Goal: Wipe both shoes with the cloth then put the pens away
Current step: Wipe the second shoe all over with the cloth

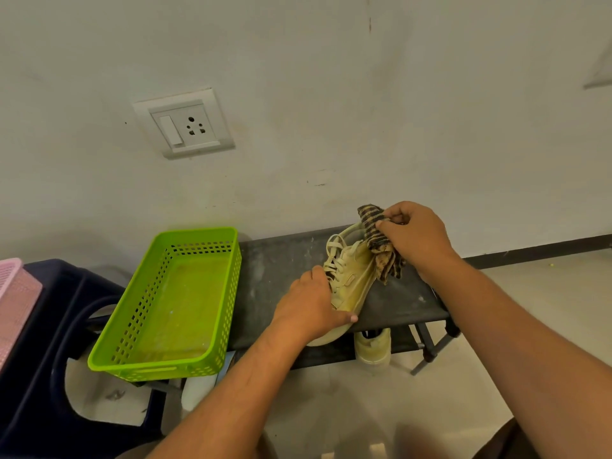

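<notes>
A cream lace-up shoe (349, 276) lies tilted on its side on the dark top shelf (281, 263) of a low rack. My left hand (311, 301) grips the shoe near its front, thumb along the sole. My right hand (414, 238) holds a brown and black checked cloth (381, 250) bunched against the shoe's heel end. A second cream shoe (372, 347) stands on the lower shelf, partly hidden. No pens are in view.
A green perforated basket (228, 240), nothing in it, sits at the shelf's left end. A dark blue stool (39, 342) and a pink basket (13, 293) stand at far left. The wall with a socket plate (183, 124) is close behind. Pale floor tiles (530, 293) spread to the right.
</notes>
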